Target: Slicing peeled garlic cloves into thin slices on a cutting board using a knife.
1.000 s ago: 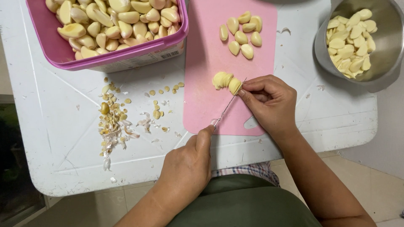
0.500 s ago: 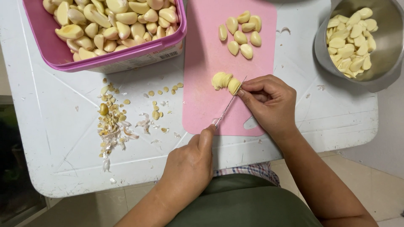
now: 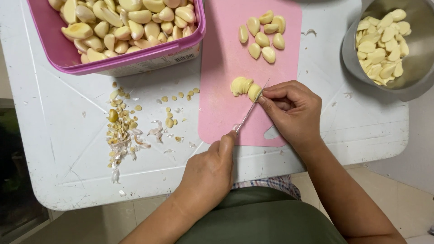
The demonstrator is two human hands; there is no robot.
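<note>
- Left hand [image 3: 205,174]: fingers grip one knife [image 3: 250,110].
- Right hand [image 3: 291,113]: fingers pinch one half-sliced garlic clove [image 3: 245,86].
- Pink cutting board [image 3: 226,113]: seven whole cloves [image 3: 263,35].

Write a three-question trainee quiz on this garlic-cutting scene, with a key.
1. True or false: the knife is held in the left hand.
2. What does the right hand steady on the pink cutting board?
3. Which container sits at the table's right edge: A) pink tub B) metal bowl?

Key: 1 true. 2 The partly sliced garlic clove. 3 B.
</note>
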